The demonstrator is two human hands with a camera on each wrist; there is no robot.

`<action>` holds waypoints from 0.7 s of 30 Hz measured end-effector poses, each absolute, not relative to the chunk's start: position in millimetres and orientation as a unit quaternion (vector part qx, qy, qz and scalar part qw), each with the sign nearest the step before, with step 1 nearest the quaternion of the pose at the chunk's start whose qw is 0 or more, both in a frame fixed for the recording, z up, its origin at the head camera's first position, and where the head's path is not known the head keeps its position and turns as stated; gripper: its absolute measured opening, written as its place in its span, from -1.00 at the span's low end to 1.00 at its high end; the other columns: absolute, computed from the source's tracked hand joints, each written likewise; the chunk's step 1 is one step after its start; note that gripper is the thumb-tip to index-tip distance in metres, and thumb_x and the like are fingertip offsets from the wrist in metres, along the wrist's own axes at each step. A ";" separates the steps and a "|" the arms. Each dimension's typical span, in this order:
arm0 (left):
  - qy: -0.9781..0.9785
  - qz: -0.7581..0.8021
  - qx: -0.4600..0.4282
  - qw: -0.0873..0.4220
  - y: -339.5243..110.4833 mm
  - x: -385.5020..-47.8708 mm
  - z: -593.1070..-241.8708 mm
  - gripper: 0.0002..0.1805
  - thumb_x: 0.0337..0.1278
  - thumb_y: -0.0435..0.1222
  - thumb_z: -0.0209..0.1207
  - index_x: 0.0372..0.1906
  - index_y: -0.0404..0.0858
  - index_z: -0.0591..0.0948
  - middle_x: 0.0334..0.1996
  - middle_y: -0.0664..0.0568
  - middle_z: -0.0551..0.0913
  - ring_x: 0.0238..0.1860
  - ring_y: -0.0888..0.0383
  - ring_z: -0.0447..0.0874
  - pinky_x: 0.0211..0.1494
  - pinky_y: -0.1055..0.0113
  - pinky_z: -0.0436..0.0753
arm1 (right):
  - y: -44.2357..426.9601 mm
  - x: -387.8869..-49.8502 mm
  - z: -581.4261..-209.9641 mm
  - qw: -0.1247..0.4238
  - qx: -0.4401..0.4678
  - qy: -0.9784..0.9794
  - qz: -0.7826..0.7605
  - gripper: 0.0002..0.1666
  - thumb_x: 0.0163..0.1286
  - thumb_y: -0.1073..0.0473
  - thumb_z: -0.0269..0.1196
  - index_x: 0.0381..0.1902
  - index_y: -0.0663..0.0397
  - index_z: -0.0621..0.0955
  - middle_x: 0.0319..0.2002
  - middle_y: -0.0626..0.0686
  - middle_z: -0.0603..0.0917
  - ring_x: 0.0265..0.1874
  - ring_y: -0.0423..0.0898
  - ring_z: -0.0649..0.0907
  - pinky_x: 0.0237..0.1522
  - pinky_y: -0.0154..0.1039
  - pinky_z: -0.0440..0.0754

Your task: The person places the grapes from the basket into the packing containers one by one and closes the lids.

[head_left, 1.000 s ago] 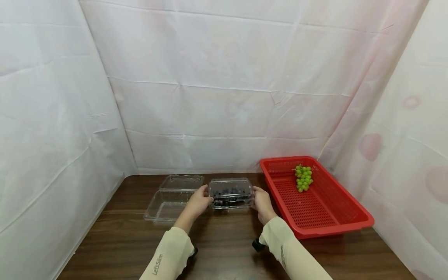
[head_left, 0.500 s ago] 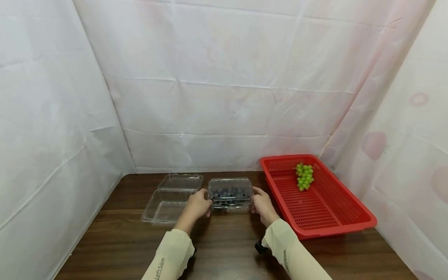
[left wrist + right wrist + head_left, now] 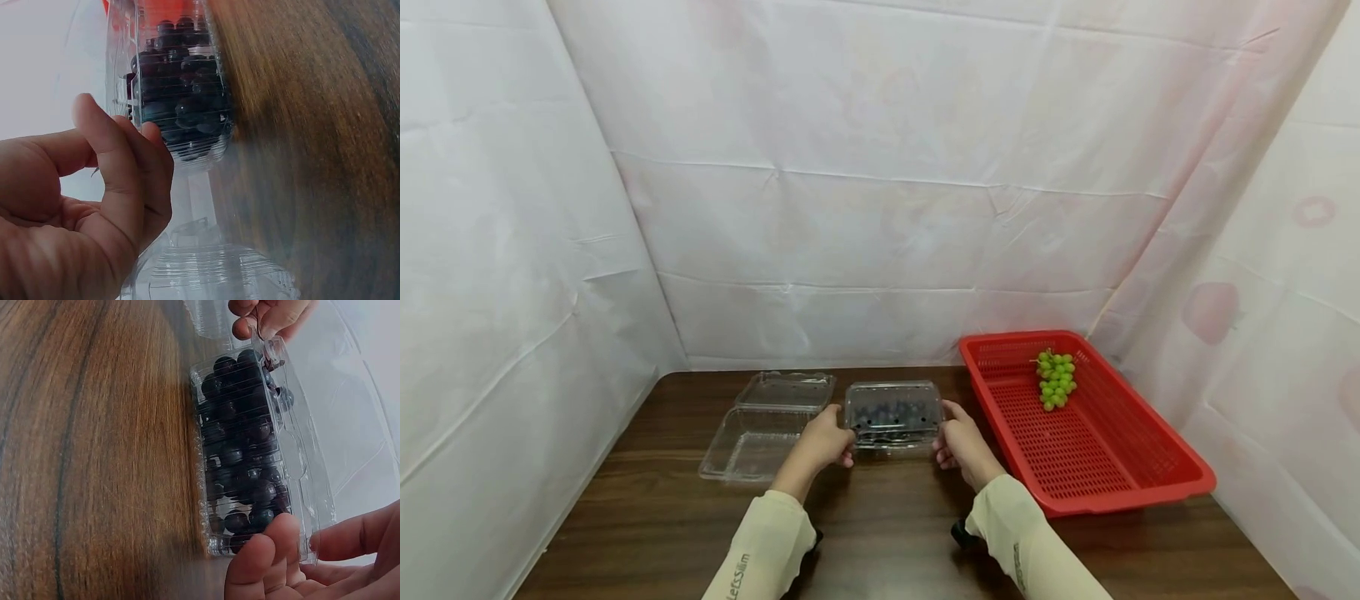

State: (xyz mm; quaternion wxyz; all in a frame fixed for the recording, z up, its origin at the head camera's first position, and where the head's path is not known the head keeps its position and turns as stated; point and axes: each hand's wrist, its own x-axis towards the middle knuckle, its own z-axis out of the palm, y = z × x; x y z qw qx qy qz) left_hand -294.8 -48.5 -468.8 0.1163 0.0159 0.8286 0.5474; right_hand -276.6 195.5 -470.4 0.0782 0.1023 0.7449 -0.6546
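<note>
A clear plastic clamshell box (image 3: 895, 408), filled with dark round grapes (image 3: 231, 456), stands on the table with its lid folded over the fruit. Its left end is pinched at the rim by my left hand (image 3: 823, 437). At the right end my right hand (image 3: 961, 442) grips the front corner, with fingertips on the wall and rim in the right wrist view. Whether the lid's edge is snapped in cannot be told. To the left lies a second clear clamshell box (image 3: 760, 450), lid unfolded backward, partly hidden behind my left hand.
A red plastic basket (image 3: 1015, 442) with a perforated bottom stands on the right, holding a bunch of green grapes (image 3: 1056, 379). Pale printed sheets (image 3: 850, 233) hang behind and at both sides of the brown wooden table (image 3: 880, 533).
The dark band of fruit showing between lid and base has narrowed, and the lid sits lower. My right fingers have shifted slightly down the corner. The head view has shifted a little.
</note>
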 end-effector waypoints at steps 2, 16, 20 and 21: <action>0.828 0.547 0.016 0.121 -48.5 -294.3 -468.5 -0.18 0.12 -0.54 0.08 0.51 -0.48 0.06 -0.34 -0.36 0.67 -0.70 0.20 0.54 -0.39 0.09 0.75 | 195.3 -275.2 -470.5 0.079 0.102 0.746 -0.653 -0.19 0.28 0.39 -0.15 0.52 -0.01 0.20 -0.57 0.10 0.50 -0.68 -0.06 0.46 -0.58 -0.19 0.52; 0.821 0.552 0.001 0.145 -49.0 -296.2 -468.3 -0.18 0.26 -0.51 0.08 0.56 -0.43 -0.01 -0.32 -0.32 0.66 -0.65 0.18 0.57 -0.32 0.07 0.76 | 195.9 -274.9 -474.5 0.067 0.091 0.752 -0.650 -0.18 0.19 0.44 -0.16 0.47 0.03 0.22 -0.57 0.09 0.48 -0.66 -0.06 0.39 -0.57 -0.21 0.42; 0.843 0.523 0.014 0.128 -49.2 -295.1 -468.8 -0.21 0.32 -0.45 0.06 0.55 -0.43 -0.01 -0.31 -0.29 0.69 -0.67 0.19 0.60 -0.37 0.12 0.75 | 195.8 -275.7 -475.2 0.064 0.096 0.761 -0.638 -0.23 0.23 0.42 -0.15 0.45 0.05 0.24 -0.53 0.13 0.51 -0.66 -0.05 0.41 -0.57 -0.19 0.46; 0.852 0.510 0.019 0.121 -49.1 -294.6 -468.6 -0.23 0.34 -0.43 0.06 0.55 -0.44 0.00 -0.32 -0.27 0.70 -0.68 0.19 0.61 -0.38 0.13 0.75 | 195.7 -276.0 -475.2 0.061 0.097 0.769 -0.629 -0.26 0.26 0.40 -0.14 0.45 0.06 0.25 -0.51 0.15 0.53 -0.66 -0.05 0.43 -0.56 -0.18 0.49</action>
